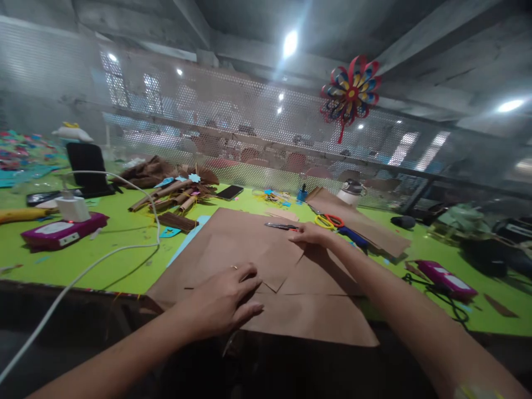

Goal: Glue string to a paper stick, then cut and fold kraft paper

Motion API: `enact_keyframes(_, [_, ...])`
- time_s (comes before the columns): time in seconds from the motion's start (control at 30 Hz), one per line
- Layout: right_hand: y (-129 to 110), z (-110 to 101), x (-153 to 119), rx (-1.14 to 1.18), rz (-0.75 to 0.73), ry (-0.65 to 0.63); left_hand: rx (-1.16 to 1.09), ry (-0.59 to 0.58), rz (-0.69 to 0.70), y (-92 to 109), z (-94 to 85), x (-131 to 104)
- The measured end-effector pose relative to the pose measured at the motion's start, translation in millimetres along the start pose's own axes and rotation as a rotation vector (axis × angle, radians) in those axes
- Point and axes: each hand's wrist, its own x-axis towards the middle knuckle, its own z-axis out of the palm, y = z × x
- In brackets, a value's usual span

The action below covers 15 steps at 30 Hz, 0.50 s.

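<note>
A large sheet of brown kraft paper (233, 238) lies before me, its near part hanging past the table edge. On top of it rests a smaller brown piece (276, 271) with a pointed corner towards me. My left hand (226, 296) lies on the sheet, fingers loosely bent and apart, holding nothing. Over the far right of the paper, the fingers of my right hand (310, 234) close round a pair of scissors (280, 226). Their dark blades point left and a bit of red handle shows; the rest is hidden in the hand.
Yellow-and-red-handled scissors (330, 221) lie beside folded brown paper (366, 227) at the right. A phone (230, 192) and rolled brown paper pieces (178, 194) are at the back. A white cable (120, 247) crosses the left side from a purple power strip (64, 231).
</note>
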Motion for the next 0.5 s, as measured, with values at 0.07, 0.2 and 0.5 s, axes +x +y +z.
enact_keyframes(0.07, [3.1,-1.6,-2.1,0.110,0.010,-0.005,-0.033,0.007,-0.017,0.0,-0.4,0.0])
enact_keyframes(0.2, [5.2,-8.4,-13.7,0.351,-0.048,0.060,-0.212,0.013,-0.058,-7.2,-3.4,0.7])
enact_keyframes(0.5, [-8.0,-12.8,-58.5,0.892,-0.211,0.374,-0.950,0.139,-0.516,-23.2,-27.4,13.3])
